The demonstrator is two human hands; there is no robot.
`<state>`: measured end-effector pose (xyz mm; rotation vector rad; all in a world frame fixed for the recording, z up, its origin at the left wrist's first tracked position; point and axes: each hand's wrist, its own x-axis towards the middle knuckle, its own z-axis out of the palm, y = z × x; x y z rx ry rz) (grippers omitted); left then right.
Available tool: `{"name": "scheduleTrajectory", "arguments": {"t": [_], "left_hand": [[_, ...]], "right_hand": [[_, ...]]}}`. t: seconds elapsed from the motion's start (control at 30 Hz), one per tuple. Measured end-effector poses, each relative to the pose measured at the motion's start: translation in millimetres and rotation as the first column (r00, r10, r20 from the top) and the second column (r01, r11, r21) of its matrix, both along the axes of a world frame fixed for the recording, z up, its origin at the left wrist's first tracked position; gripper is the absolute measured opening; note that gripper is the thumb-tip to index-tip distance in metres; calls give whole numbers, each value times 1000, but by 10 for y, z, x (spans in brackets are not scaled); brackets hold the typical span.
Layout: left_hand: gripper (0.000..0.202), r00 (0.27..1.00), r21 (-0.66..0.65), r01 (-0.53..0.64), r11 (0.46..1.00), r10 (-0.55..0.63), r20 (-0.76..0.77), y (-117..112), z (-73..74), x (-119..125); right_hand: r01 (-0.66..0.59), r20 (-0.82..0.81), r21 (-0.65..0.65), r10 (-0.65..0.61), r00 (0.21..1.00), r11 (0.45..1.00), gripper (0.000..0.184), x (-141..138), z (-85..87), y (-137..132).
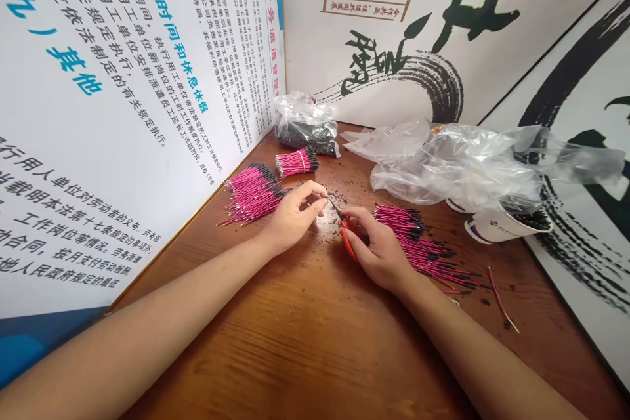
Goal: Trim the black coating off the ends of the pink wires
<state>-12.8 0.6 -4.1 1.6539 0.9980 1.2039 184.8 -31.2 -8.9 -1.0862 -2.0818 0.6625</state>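
My left hand (301,215) is closed in a pinch above the wooden table, and whatever sits between its fingertips is too small to make out. In my right hand (380,246) are red-handled snips (349,241), their narrow dark tips pointing toward the left fingertips. Left of my left hand lies a loose pile of pink wires with black ends (251,195). Behind it is a banded bundle of similar wires (296,162). More pink wires (428,246) spread out just right of my right hand.
Small black bits (327,239) are scattered over the table (275,341). A plastic bag of black pieces (306,128) stands at the back. Clear plastic bags (443,161) and a tipped paper cup (497,226) are at the right, near a single wire (501,298). Printed panels enclose the table.
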Motion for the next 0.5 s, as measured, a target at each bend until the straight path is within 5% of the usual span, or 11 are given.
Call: {"name": "scheduleTrajectory", "arguments": {"t": [0.5], "left_hand": [[8, 1000, 12, -2, 1000, 2, -8, 4, -17, 2]], "right_hand": [[-10, -35, -17, 10, 999, 1000, 21, -20, 2, 4]]}}
